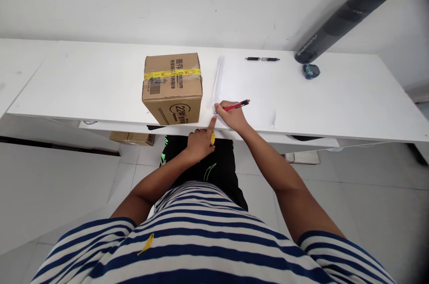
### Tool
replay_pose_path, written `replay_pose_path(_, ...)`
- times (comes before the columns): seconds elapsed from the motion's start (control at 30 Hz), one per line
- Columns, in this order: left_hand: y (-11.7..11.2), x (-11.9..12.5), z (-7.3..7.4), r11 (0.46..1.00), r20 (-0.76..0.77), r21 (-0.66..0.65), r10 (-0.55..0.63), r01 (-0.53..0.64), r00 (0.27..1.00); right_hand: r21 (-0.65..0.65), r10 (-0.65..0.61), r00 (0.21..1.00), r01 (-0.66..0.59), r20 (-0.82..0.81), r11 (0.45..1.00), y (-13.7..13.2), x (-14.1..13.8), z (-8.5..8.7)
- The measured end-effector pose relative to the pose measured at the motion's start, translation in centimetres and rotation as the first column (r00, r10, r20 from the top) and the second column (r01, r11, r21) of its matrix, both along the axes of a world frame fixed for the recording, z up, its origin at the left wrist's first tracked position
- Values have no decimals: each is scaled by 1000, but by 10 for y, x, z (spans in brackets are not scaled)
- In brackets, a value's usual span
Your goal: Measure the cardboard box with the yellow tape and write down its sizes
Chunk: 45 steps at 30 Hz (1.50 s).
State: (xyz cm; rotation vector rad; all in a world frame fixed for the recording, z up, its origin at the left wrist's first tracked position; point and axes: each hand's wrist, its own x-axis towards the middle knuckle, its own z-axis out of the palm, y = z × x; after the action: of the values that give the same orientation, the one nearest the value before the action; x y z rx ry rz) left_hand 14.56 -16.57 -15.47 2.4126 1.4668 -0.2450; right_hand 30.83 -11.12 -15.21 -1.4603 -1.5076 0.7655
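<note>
My right hand [233, 116] grips a red pen [236, 106] with a black end. Its fingers rest at the lower left of a white notebook [248, 89], whose bound edge faces the box. Just below, at the table's front edge, my left hand [200, 144] is curled around a small round yellow object [212, 138], mostly hidden by the fingers. The left index finger stretches out toward the notebook's near corner. Left of the notebook stands a taped brown cardboard box [174, 87], apart from both hands.
A black pen [262, 59] lies beyond the notebook. Farther right are a small dark blue object [311, 71] and a tall black bottle [335, 24] near the wall. The white table [351, 96] has a shelf beneath. Another carton [134, 137] sits below at the left.
</note>
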Motion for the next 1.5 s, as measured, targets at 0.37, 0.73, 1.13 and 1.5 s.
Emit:
replay_pose_path(0.37, 1, -1, -2, 1000, 9, 12, -25, 25, 1000, 30, 4, 1000, -4, 11, 1000, -2, 2, -1)
replay_pose_path(0.73, 1, -1, -2, 1000, 2, -6, -25, 25, 1000, 61, -43, 998, 40, 53, 997, -5, 1, 1)
replay_pose_path(1.13, 1, -1, -4, 1000, -5, 5, -14, 14, 1000, 90, -49, 998, 44, 50, 995, -6, 2, -3)
replay_pose_path(1.5, 1, -1, -3, 1000, -1, 13, -24, 24, 1000, 64, -50, 999, 49, 8, 997, -6, 4, -5)
